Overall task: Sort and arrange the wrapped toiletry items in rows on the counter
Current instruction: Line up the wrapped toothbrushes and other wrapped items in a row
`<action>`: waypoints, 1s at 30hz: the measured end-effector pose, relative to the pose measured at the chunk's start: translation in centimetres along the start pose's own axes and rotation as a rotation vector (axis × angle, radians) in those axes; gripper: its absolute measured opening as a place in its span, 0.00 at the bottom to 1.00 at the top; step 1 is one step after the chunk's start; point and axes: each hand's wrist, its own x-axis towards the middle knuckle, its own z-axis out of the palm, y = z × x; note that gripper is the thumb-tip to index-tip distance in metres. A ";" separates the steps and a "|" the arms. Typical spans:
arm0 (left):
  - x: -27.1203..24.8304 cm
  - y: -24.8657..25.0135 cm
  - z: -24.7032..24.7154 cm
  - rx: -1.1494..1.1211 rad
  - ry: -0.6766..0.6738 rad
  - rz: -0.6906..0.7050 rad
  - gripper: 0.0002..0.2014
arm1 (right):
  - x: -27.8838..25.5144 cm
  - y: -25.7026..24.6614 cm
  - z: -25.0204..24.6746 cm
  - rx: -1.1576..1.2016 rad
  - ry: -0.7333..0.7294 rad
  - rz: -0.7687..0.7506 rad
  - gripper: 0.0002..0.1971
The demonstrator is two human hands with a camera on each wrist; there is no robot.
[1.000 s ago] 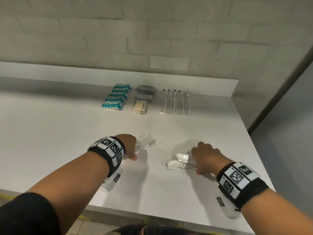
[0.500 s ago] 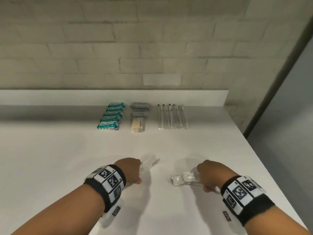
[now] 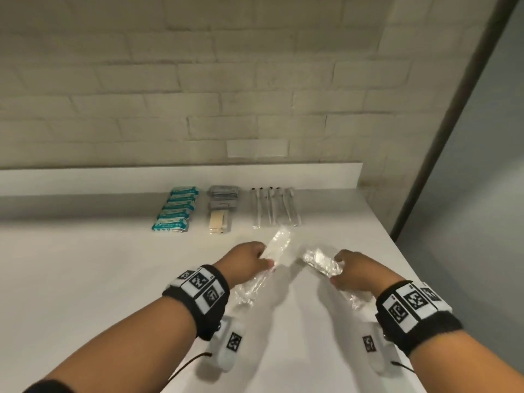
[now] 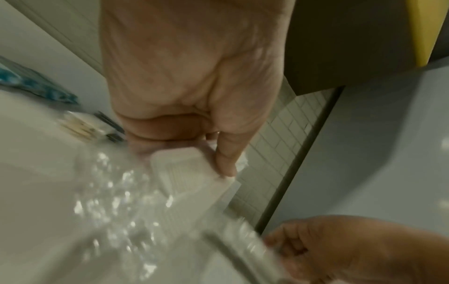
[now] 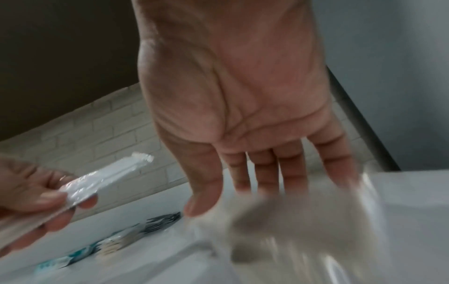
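Both hands raised off the counter, left hand gripping a clear packet, right hand gripping another wrapped packet.

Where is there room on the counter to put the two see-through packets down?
Bare counter lies left of the teal packets, and in front of all three rows, beside the hands. It also lies right of the wrapped sticks, toward the edge. The back middle is crowded.

A black band with black-and-white square tags is worn on each wrist. A white box with a thin cord is hung under each band.
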 end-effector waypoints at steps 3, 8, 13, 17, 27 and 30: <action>1.9 2.7 0.7 -0.004 -0.028 0.039 0.12 | 0.7 1.2 -1.5 0.345 0.209 -0.094 0.31; 5.0 8.0 2.4 0.128 -0.088 0.130 0.12 | 0.8 1.4 -5.0 0.409 0.164 -0.405 0.20; 8.0 10.8 4.4 0.122 0.582 0.110 0.31 | 3.3 4.1 -6.4 0.675 0.291 -0.223 0.04; 9.2 12.1 6.6 -0.432 0.482 -0.053 0.36 | 4.1 5.5 -6.7 0.976 0.260 -0.193 0.02; 13.5 12.1 7.8 -0.661 0.201 -0.126 0.33 | 7.3 6.6 -5.0 0.969 0.045 0.007 0.07; 14.8 10.3 6.7 -0.139 0.086 -0.185 0.33 | 9.3 8.3 -4.8 0.440 -0.082 0.125 0.16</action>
